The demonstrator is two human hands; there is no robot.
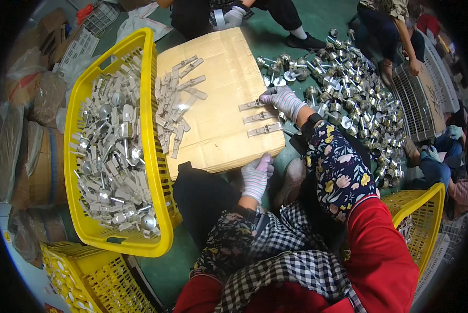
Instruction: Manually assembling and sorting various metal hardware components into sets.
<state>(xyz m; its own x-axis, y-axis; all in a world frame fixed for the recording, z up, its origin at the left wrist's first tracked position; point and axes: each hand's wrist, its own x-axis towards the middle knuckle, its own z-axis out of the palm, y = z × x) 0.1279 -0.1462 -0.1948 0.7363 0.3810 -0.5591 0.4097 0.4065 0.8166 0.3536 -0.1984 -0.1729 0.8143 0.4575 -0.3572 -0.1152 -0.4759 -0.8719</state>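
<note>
My right hand (283, 100), in a striped glove with purple fingertips, has its fingers closed at the right end of a flat grey clip-like part (250, 105). That part lies in a short column with two similar grey parts (265, 129) on a tan cardboard-covered surface (221, 68). Just off its near edge is my left hand (256, 178), gloved alike, fingers drawn together and pointing up; whether anything is in them is hidden. A loose pile of the same grey parts (174, 101) lies on the surface's left side.
Left of the board, a yellow basket (153, 156) holds grey parts and shiny metal pieces. Round metal fittings (343, 88) cover the floor at right. More yellow baskets (114, 284) stand lower left and right (432, 219). Other people work beyond the board and at right.
</note>
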